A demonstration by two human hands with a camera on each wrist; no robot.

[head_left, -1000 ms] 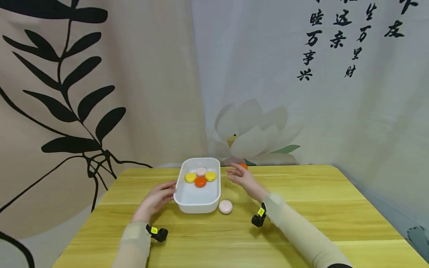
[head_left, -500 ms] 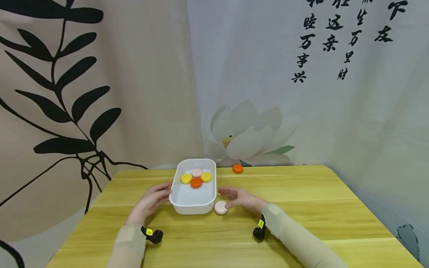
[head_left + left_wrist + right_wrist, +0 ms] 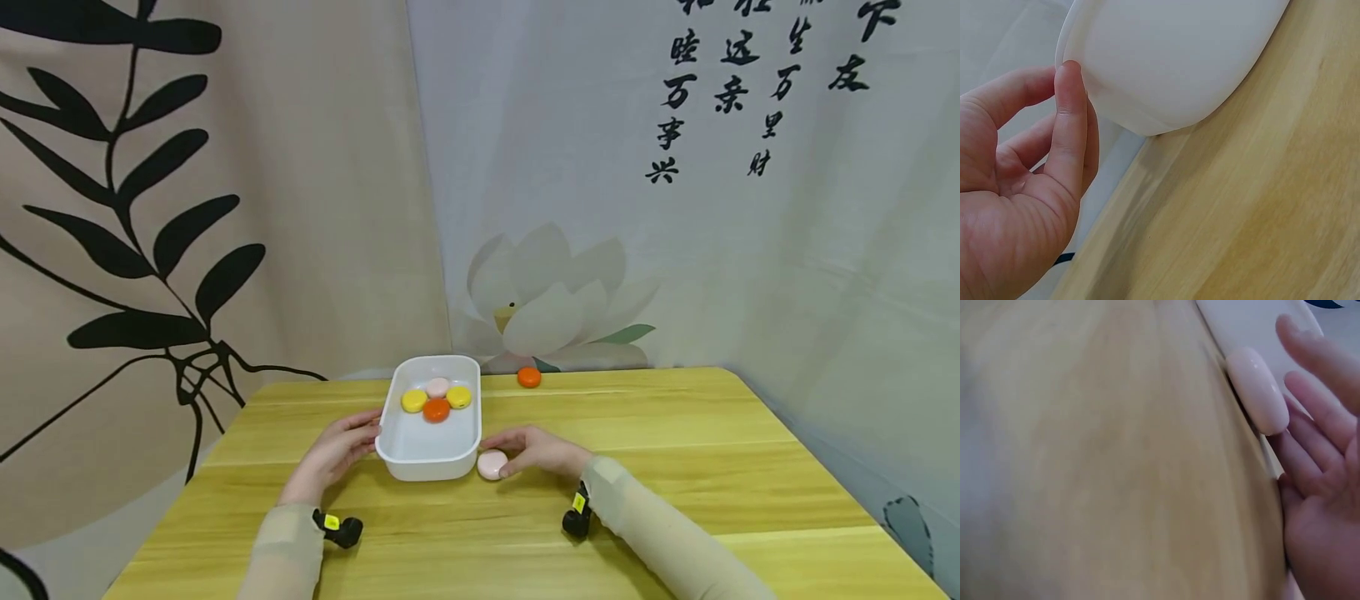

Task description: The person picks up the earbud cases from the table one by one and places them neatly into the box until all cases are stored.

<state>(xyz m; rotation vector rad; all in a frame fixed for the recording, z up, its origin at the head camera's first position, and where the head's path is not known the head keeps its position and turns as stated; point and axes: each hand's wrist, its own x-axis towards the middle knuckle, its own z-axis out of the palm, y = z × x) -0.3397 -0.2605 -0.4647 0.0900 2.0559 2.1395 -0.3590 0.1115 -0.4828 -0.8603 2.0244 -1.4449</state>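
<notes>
A white rectangular tub stands on the wooden table, with two yellow discs, a pink disc and an orange disc inside. At its left side is my left hand, fingertips touching the wall near the rim. Beside the tub's right front corner lies another glossy, thick pink disc. My right hand reaches around this disc, fingers beyond it and thumb at its right edge. In the right wrist view a gap shows between the thumb and the pink disc.
Another orange disc lies at the table's back edge, right of the tub. Behind the table hangs a curtain printed with leaves, a lotus and writing. Each wrist wears a small black camera.
My right hand has come from the back orange disc, now uncovered, toward me to the pink disc beside the tub. The left hand stays at the tub. The head view has shifted slightly.
</notes>
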